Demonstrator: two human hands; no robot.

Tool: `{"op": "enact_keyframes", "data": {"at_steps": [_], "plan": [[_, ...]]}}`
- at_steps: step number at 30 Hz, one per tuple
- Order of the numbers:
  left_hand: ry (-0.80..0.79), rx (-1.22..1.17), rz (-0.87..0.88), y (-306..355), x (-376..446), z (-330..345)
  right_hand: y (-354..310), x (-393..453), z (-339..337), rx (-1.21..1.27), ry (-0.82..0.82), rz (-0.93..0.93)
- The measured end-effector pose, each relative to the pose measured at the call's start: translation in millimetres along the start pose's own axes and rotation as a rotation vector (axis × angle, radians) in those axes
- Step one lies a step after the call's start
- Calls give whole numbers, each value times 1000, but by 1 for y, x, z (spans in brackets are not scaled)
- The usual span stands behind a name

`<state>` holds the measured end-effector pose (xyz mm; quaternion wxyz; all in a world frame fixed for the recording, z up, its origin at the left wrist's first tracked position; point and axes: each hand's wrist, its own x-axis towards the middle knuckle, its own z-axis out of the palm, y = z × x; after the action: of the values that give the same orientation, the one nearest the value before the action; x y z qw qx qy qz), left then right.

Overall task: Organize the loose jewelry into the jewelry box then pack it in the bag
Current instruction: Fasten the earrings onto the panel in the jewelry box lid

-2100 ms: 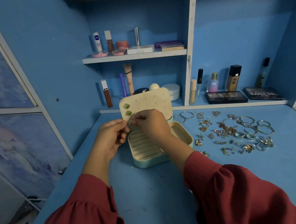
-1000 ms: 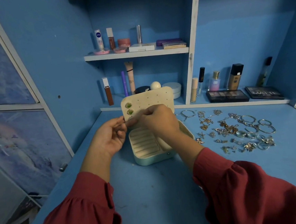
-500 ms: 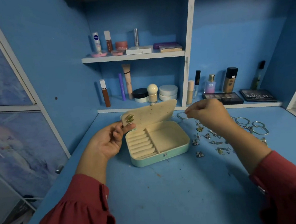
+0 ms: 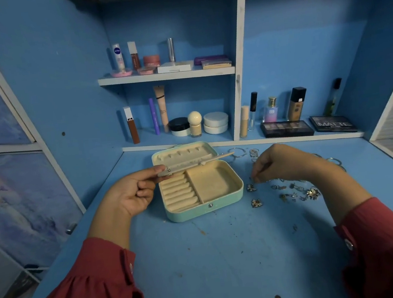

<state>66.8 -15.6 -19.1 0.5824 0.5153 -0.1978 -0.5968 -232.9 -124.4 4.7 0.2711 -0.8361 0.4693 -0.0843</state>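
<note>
A mint-green jewelry box [image 4: 198, 214] lies open on the blue desk, cream inside, with ring rolls on its left and an empty tray on its right. My left hand [image 4: 132, 193] pinches the corner of the cream earring panel [image 4: 192, 165], which lies nearly flat above the box with earrings at its near corner. My right hand [image 4: 281, 164] reaches down among the loose jewelry [image 4: 295, 191] to the right of the box, fingertips curled onto a small piece. Whether that piece is lifted I cannot tell. No bag is in view.
Silver bangles and rings [image 4: 237, 152] lie behind my right hand. Cosmetics bottles and jars [image 4: 195, 123] fill the shelves at the back, with two eyeshadow palettes [image 4: 286, 128] on the right ledge. The desk's left edge [image 4: 82, 222] drops off beside a panelled wall.
The earring panel has swung down from upright to nearly flat. My right hand left the panel and moved right and down into the loose jewelry. My left hand still holds the panel's corner.
</note>
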Motion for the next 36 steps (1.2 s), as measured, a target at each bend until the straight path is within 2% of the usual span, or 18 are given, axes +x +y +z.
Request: {"op": "enact_keyframes", "data": {"at_steps": [11, 18, 29, 36], "plan": [[14, 60, 39, -1, -5, 4, -9, -9, -2, -131, -219, -34], [21, 46, 38, -1, -4, 5, -4, -6, -4, -194, -157, 30], [29, 42, 35, -1, -6, 5, 4, -14, -16, -384, -184, 149], [21, 44, 39, -1, -5, 5, -2, -14, -12, -432, -166, 136]]}}
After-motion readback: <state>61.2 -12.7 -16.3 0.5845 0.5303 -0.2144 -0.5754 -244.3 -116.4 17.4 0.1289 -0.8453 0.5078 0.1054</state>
